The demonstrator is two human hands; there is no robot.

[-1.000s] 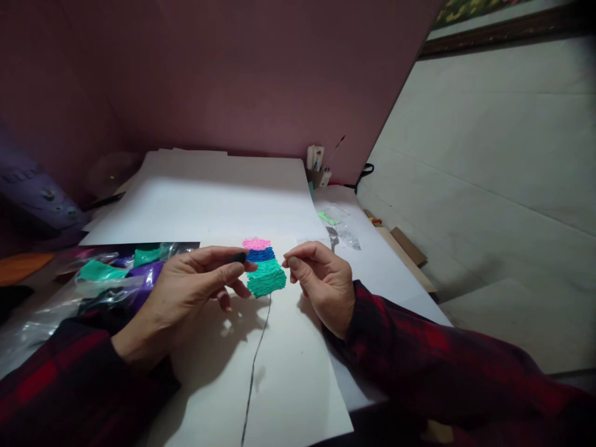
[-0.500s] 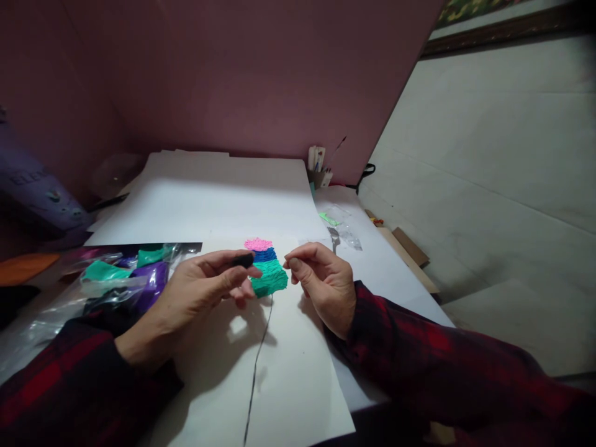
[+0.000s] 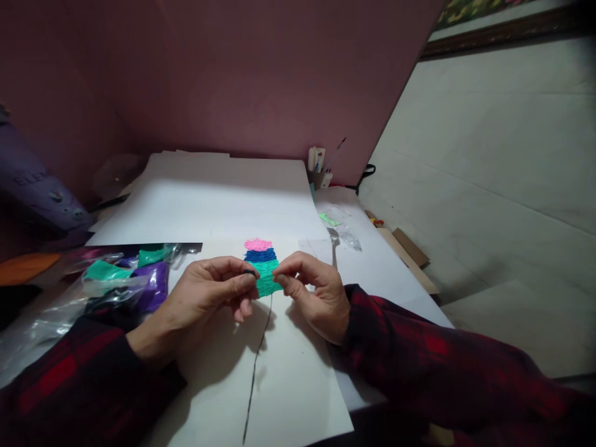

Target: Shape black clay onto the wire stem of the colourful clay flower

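My left hand pinches a small black lump of modelling clay between thumb and forefinger. Facing it, my right hand has thumb and fingertips pressed together; whatever is between them is too small to make out. Both hands hover over a white sheet of paper. On that sheet lies a textured clay shape with a pink top, a blue band and a green lower part, which my fingers partly cover. A thin black line runs down from the green part toward the near edge.
Clear bags with purple and green packets lie at the left. Large white sheets cover the back of the table. Behind them, at right, stands a pen holder. A crumpled clear wrapper and cardboard are at the right.
My right hand has moved slightly left and down, and my left hand slightly right and down, so the fingertips are closer together. Less of the black lump shows now.
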